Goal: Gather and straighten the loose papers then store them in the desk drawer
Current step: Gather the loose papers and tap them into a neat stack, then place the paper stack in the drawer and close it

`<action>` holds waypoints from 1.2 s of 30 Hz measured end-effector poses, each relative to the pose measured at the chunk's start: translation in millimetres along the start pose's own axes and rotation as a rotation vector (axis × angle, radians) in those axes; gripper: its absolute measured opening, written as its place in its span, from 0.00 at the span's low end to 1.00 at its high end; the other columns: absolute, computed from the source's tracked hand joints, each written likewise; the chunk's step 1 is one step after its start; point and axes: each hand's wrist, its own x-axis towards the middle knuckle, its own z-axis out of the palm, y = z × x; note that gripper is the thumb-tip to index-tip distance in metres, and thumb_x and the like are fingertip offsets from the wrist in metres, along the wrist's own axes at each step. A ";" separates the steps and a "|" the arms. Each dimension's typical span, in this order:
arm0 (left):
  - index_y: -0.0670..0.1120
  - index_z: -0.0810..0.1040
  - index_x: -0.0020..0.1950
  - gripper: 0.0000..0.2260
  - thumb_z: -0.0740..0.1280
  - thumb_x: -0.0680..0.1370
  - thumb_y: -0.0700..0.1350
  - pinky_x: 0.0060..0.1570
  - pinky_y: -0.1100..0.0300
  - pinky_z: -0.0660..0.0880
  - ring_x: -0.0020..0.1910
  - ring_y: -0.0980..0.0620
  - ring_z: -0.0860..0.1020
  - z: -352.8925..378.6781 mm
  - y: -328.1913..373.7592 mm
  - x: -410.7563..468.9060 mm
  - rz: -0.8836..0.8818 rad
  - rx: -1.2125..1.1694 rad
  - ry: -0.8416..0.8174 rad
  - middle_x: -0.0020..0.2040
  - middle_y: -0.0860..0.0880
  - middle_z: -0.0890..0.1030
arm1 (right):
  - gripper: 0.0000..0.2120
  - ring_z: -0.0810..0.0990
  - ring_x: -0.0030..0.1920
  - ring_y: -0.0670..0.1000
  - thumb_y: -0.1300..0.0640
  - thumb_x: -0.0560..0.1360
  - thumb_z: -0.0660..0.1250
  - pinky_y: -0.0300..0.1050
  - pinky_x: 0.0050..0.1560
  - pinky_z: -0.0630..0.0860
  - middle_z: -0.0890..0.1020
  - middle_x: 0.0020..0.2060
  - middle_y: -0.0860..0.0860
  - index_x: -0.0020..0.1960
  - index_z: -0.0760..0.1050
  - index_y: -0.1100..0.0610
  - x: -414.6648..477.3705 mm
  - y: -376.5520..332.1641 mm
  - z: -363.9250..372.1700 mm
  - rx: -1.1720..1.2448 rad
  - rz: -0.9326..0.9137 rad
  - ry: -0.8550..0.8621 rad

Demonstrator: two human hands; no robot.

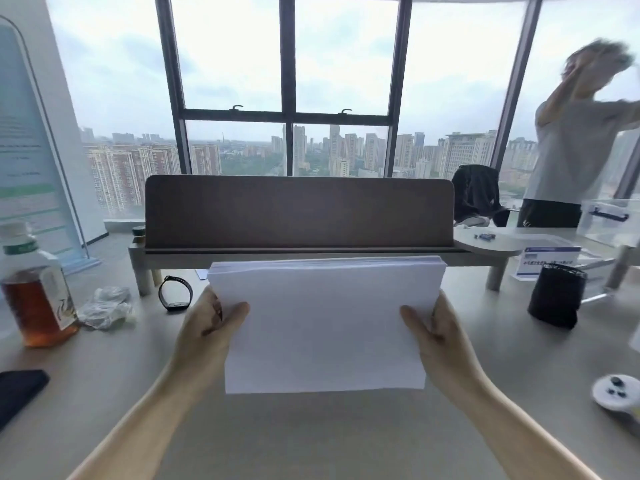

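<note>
A pale grey desk (311, 438) runs across the view in a high room, with tall dark-framed windows (287, 98) at the far side looking out on a city of towers under a cloudy sky. At the far edge of the desk stands a low shelf (311, 256) on short legs, with a brown board (299, 211) upright along it. On the left of the desk are a bottle (34, 289) of amber drink with a white cap, a crumpled clear wrapper (105, 306) just beside it, a black wristband (175, 293) near the shelf leg, and a dark flat thing (19, 393) at the near left edge. On the right stand a black cup (557, 295), a small printed sign (547, 259), a clear plastic box (609, 220), and at the near right edge a white round thing (614, 391) with dark spots. Far right, a person in a grey shirt (571, 150) stands by the window, blurred, near a chair (476, 195) draped with dark cloth.

The stack of papers (323, 327) is held up on its edge above the middle of the desk, its sheets squared together. The left hand (207, 334) grips the left side, thumb pressed on the near face, the other fingers behind and hidden. The right hand (440, 337) grips the right side the same way, thumb on the near face. The desk drawer cannot be seen.
</note>
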 end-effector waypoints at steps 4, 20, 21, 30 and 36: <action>0.52 0.76 0.43 0.14 0.66 0.82 0.33 0.37 0.74 0.70 0.34 0.62 0.76 9.1 -41.2 -23.8 -0.044 0.105 -0.001 0.30 0.63 0.79 | 0.20 0.85 0.61 0.50 0.68 0.82 0.64 0.52 0.65 0.78 0.87 0.57 0.44 0.65 0.75 0.46 -33.0 38.5 7.6 0.012 0.056 -0.003; 0.52 0.81 0.59 0.15 0.64 0.83 0.33 0.58 0.63 0.78 0.52 0.66 0.84 12.4 -44.6 -17.3 -0.040 0.113 -0.014 0.51 0.62 0.88 | 0.17 0.85 0.60 0.50 0.67 0.82 0.64 0.51 0.64 0.80 0.87 0.58 0.49 0.68 0.76 0.54 -19.0 44.7 7.6 0.024 0.048 0.014; 0.52 0.81 0.61 0.14 0.65 0.83 0.35 0.61 0.57 0.77 0.55 0.63 0.84 15.4 -41.1 -18.0 -0.037 0.113 -0.039 0.53 0.60 0.88 | 0.17 0.85 0.60 0.48 0.67 0.82 0.63 0.49 0.64 0.80 0.87 0.58 0.49 0.68 0.75 0.54 -18.9 41.9 4.4 0.014 0.043 0.020; 0.55 0.81 0.63 0.13 0.66 0.82 0.42 0.51 0.47 0.76 0.49 0.46 0.83 99.4 47.6 -26.8 -0.030 -0.029 -0.275 0.56 0.44 0.87 | 0.15 0.84 0.62 0.58 0.59 0.80 0.68 0.56 0.63 0.78 0.87 0.59 0.51 0.67 0.75 0.53 -51.1 -43.4 -137.7 0.032 0.093 -0.021; 0.42 0.77 0.69 0.15 0.63 0.82 0.36 0.49 0.49 0.81 0.53 0.42 0.83 222.7 87.1 -71.5 -0.093 -0.220 -0.632 0.61 0.40 0.84 | 0.20 0.89 0.48 0.54 0.53 0.75 0.67 0.55 0.54 0.83 0.89 0.53 0.55 0.64 0.80 0.59 -161.5 -91.0 -269.8 0.176 0.277 0.151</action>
